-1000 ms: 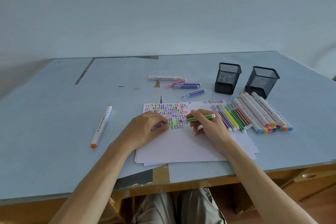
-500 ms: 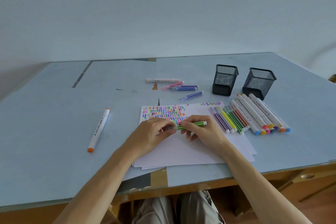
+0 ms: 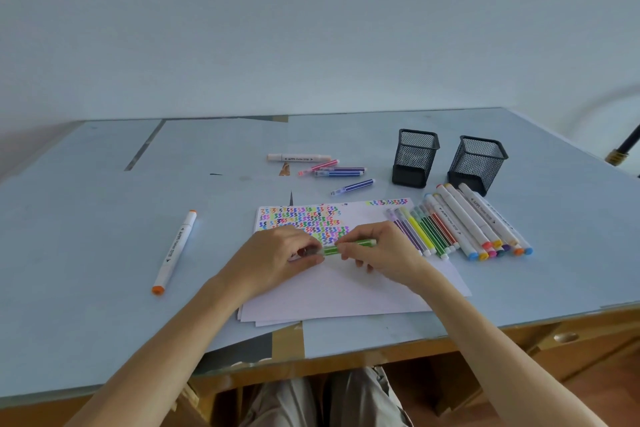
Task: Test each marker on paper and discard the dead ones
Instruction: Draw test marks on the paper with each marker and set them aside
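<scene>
Hands meet over the scribbled paper (image 3: 346, 288), the left hand (image 3: 277, 256) pinching the cap end and the right hand (image 3: 381, 250) gripping the barrel of a green marker (image 3: 349, 246) held level just above the sheet, beside a row of markers (image 3: 460, 229).

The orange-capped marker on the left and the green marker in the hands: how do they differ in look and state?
The orange-capped marker is thick, with a white barrel, while the green marker is thin and striped green. The orange-capped marker lies alone on the table, untouched; the green marker is gripped by the left hand and right hand above the paper. Both are markers.
</scene>
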